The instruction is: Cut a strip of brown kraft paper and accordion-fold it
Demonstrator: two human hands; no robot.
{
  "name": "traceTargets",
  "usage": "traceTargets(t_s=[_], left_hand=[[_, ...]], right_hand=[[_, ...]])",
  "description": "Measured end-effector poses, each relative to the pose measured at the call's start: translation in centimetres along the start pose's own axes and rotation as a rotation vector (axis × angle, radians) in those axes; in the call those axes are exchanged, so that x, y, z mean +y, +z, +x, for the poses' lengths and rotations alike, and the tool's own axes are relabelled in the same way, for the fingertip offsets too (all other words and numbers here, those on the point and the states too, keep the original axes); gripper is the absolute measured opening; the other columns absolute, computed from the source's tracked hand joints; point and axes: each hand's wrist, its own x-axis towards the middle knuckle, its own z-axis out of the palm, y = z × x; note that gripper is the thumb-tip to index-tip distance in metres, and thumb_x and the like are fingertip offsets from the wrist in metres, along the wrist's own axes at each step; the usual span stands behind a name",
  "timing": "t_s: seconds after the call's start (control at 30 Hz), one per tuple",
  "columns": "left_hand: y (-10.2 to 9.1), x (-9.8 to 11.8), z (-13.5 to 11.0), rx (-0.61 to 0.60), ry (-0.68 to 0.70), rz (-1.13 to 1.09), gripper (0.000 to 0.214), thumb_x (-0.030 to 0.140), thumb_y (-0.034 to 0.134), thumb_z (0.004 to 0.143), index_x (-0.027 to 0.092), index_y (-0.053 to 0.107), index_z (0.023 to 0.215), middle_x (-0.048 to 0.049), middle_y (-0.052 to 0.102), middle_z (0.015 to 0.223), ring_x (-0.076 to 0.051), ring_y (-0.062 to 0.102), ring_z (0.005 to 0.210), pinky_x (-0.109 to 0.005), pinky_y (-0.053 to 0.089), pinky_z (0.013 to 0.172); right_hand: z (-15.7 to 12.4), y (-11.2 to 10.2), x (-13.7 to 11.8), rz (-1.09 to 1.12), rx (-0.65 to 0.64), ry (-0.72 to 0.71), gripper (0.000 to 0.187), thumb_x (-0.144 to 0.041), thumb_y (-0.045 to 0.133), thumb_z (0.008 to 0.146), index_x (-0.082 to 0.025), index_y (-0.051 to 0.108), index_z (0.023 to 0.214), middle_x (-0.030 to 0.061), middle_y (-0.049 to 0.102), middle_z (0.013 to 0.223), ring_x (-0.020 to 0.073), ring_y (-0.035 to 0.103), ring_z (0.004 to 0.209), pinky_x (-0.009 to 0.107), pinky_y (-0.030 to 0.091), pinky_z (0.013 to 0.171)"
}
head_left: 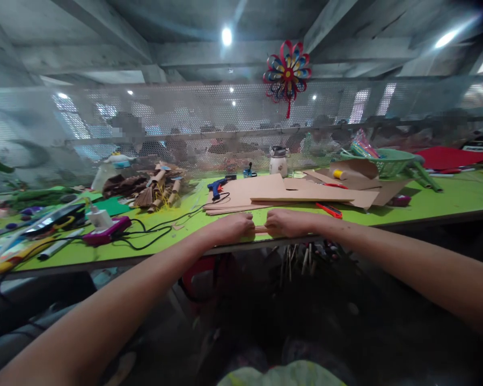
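Observation:
A narrow strip of brown cardboard (pixel 261 229) lies along the front edge of the green table, mostly covered by my hands. My left hand (pixel 234 227) is closed on its left part, fingers curled. On the other side my right hand (pixel 286 222) grips it too, with a small gap between the two fists. Just beyond them lie large brown cardboard sheets (pixel 245 192), stacked and overlapping. An orange-red utility knife (pixel 329 210) rests past my right hand, by the sheets. A blue glue gun (pixel 217 187) sits at the sheets' left corner.
A purple power strip (pixel 107 231) with a white plug and black cables is on the left. Behind it are rolled brown paper pieces (pixel 161 187). A lidded white jar (pixel 278 161) stands at the back, a green basket (pixel 394 161) to the right. Perforated mesh (pixel 209 107) rises behind the table.

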Motion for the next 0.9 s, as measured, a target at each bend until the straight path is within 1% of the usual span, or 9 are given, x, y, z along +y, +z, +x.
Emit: traceTargets(t_s=[0.07, 0.13, 0.27, 0.37, 0.47, 0.6, 0.73, 0.9], left_hand=[[0.2, 0.3, 0.6, -0.01, -0.045, 0.075, 0.02, 0.019, 0.047, 0.085, 0.013, 0.066, 0.08, -0.0064, 0.059, 0.076, -0.014, 0.051, 0.063, -0.025, 0.037, 0.06], [0.6, 0.7, 1.2, 0.018, -0.094, 0.138, 0.025, 0.021, 0.044, 0.088, 0.012, 0.067, 0.083, -0.0083, 0.062, 0.077, -0.016, 0.054, 0.064, -0.026, 0.037, 0.06], [1.4, 1.4, 1.8, 0.095, -0.159, 0.211, 0.03, 0.028, 0.043, 0.09, 0.012, 0.067, 0.084, -0.0107, 0.065, 0.077, -0.018, 0.058, 0.069, -0.027, 0.039, 0.06], [1.7, 1.5, 1.7, 0.117, -0.176, 0.231, 0.03, 0.028, 0.043, 0.09, 0.012, 0.066, 0.079, -0.0099, 0.064, 0.073, -0.018, 0.059, 0.067, -0.027, 0.039, 0.061], [1.8, 1.2, 1.3, 0.158, -0.137, 0.192, 0.025, 0.025, 0.044, 0.089, 0.013, 0.063, 0.079, -0.0082, 0.062, 0.074, -0.018, 0.057, 0.069, -0.027, 0.039, 0.063], [2.2, 0.5, 0.6, 0.2, -0.063, 0.086, 0.02, 0.019, 0.041, 0.09, 0.014, 0.059, 0.084, -0.0063, 0.059, 0.081, -0.015, 0.053, 0.074, -0.025, 0.039, 0.066], [2.3, -0.1, 0.5, 0.177, -0.033, 0.007, 0.021, 0.02, 0.04, 0.09, 0.014, 0.058, 0.082, -0.0055, 0.055, 0.079, -0.015, 0.05, 0.071, -0.026, 0.038, 0.066], [1.6, -0.3, 0.1, 0.138, -0.034, -0.102, 0.021, 0.017, 0.039, 0.089, 0.014, 0.058, 0.081, -0.0051, 0.052, 0.08, -0.014, 0.047, 0.07, -0.026, 0.036, 0.065]], right_hand=[[1.0, -0.4, -0.6, -0.069, -0.056, 0.064, 0.028, -0.028, 0.046, 0.087, -0.011, 0.066, 0.079, 0.0107, 0.062, 0.078, 0.0156, 0.051, 0.066, 0.025, 0.033, 0.059], [2.0, -0.6, -1.2, -0.126, -0.049, 0.111, 0.032, -0.033, 0.046, 0.087, -0.011, 0.068, 0.078, 0.0108, 0.064, 0.074, 0.0156, 0.052, 0.061, 0.026, 0.03, 0.055], [2.8, -0.3, -1.9, -0.156, 0.032, 0.131, 0.025, -0.023, 0.048, 0.085, -0.012, 0.069, 0.079, 0.0106, 0.067, 0.077, 0.016, 0.056, 0.063, 0.025, 0.031, 0.055], [2.5, -0.1, -1.7, -0.135, 0.034, 0.129, 0.022, -0.018, 0.049, 0.084, -0.011, 0.069, 0.079, 0.0113, 0.068, 0.079, 0.0165, 0.057, 0.065, 0.024, 0.034, 0.059], [2.0, 0.1, -1.3, -0.103, 0.034, 0.09, 0.022, -0.017, 0.047, 0.086, -0.011, 0.067, 0.082, 0.0113, 0.067, 0.081, 0.0166, 0.057, 0.068, 0.024, 0.036, 0.062], [1.3, 0.4, -0.6, -0.148, 0.052, 0.007, 0.016, -0.015, 0.048, 0.085, -0.01, 0.063, 0.087, 0.0114, 0.063, 0.085, 0.0183, 0.054, 0.073, 0.026, 0.036, 0.064], [0.9, 0.6, -0.3, -0.138, 0.063, -0.028, 0.012, -0.013, 0.048, 0.084, -0.01, 0.06, 0.087, 0.01, 0.059, 0.085, 0.0177, 0.05, 0.074, 0.027, 0.035, 0.065], [0.4, 0.8, 0.5, -0.075, 0.067, -0.062, 0.012, -0.009, 0.047, 0.082, -0.011, 0.057, 0.088, 0.0089, 0.055, 0.086, 0.0169, 0.047, 0.075, 0.026, 0.035, 0.066]])
